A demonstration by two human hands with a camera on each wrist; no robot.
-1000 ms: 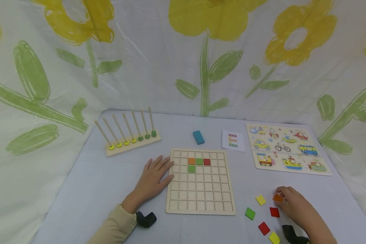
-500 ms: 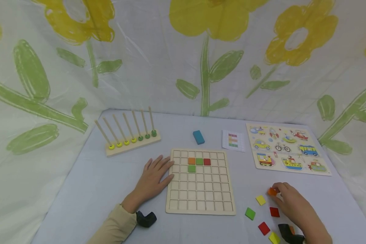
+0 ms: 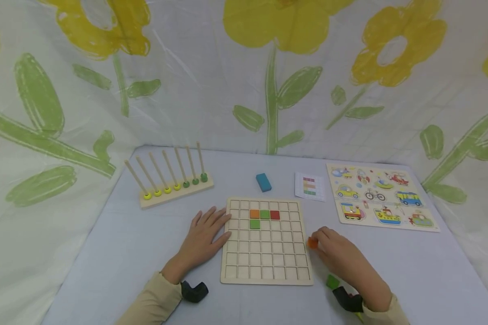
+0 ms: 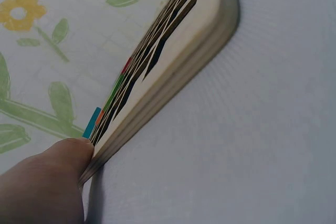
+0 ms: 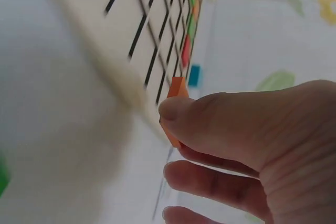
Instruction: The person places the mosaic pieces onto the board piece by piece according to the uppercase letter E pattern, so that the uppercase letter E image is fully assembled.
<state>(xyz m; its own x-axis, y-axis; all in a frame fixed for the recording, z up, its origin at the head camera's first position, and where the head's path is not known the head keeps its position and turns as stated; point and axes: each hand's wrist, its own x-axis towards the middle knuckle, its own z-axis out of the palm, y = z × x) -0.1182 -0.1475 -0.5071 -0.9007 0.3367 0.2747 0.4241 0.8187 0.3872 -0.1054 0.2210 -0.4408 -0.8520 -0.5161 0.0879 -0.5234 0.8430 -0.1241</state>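
Observation:
A square wooden grid board lies mid-table, with orange, green and red tiles in one row and a green tile below the orange one. My left hand is spread flat, its fingertips on the board's left edge; in the left wrist view the thumb touches the rim. Between thumb and finger, my right hand pinches an orange tile just off the board's right edge. Beneath the right wrist a green tile lies on the cloth, other loose tiles being mostly hidden there.
Behind the board are a blue block and a pattern card. A vehicle picture puzzle lies at the back right. At the back left stands a peg rack with yellow and green beads.
My right hand has carried the orange tile leftward from the loose tiles to the board's right edge. The left hand has stayed in place.

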